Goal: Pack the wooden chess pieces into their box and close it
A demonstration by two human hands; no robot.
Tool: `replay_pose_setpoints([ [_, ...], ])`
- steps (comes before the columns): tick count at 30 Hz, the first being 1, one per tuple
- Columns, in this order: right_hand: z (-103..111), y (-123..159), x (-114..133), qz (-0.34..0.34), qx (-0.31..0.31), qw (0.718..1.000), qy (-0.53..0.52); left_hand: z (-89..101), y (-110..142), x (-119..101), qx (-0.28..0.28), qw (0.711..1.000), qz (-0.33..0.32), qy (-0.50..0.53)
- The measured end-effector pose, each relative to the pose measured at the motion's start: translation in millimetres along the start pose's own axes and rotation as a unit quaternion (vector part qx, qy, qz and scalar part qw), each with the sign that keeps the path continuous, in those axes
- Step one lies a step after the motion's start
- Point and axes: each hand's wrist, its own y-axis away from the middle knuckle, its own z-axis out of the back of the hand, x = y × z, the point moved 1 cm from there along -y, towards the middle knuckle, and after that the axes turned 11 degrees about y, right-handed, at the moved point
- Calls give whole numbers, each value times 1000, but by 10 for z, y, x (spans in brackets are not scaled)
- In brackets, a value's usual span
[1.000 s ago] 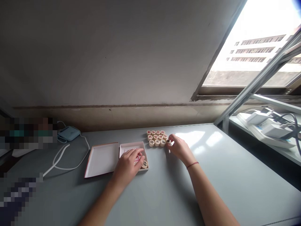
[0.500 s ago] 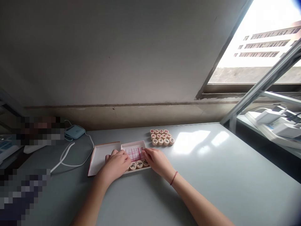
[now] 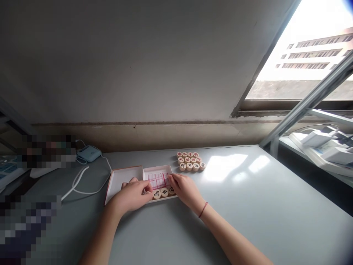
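Note:
A shallow white box (image 3: pixel 159 170) lies open, its lid (image 3: pixel 122 177) spread flat to the left. Inside it rests a folded chessboard sheet (image 3: pixel 156 180) with red grid lines. Several Chinese chess pieces (image 3: pixel 164 192) with black characters form a row along the front wall. My left hand (image 3: pixel 132 194) is over the box's left front corner, fingers curled and thumb and forefinger close together by the row's left end; what they hold is hidden. At the right wall, my right hand (image 3: pixel 186 189) has its fingertips closed on the sheet's right end.
Behind and right of the box, several chess pieces (image 3: pixel 190 160) stand in three rows. A blue device (image 3: pixel 89 153) and white cable (image 3: pixel 79 180) lie at the back left. Plugs and cables sit on a white power strip (image 3: pixel 317 147) beyond a metal post (image 3: pixel 292 116).
My left hand has shifted slightly left and towards me, its thumb and forefinger now showing a curled shape. My right hand keeps its place on the sheet. The view has turned slightly.

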Motion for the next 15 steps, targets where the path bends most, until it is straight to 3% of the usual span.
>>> replay_pose_setpoints([
  [2,26,0,-11,12,-20,999,-23,13,-10,10,8,1000,-15,1],
  [5,112,18,12,45,-117,992,-26,42,-50,-11,-25,997,-67,23],
  [7,172,47,71,87,-166,982,-11,43,-87,-40,-67,987,-118,85],
  [9,207,79,148,137,-171,976,-9,8,-125,-75,-82,965,-167,185],
  [13,217,119,229,171,-175,970,-20,-140,-182,-150,-10,913,-205,351],
  [15,221,121,214,166,-186,968,-25,-205,-206,-178,-6,892,-208,401],
])
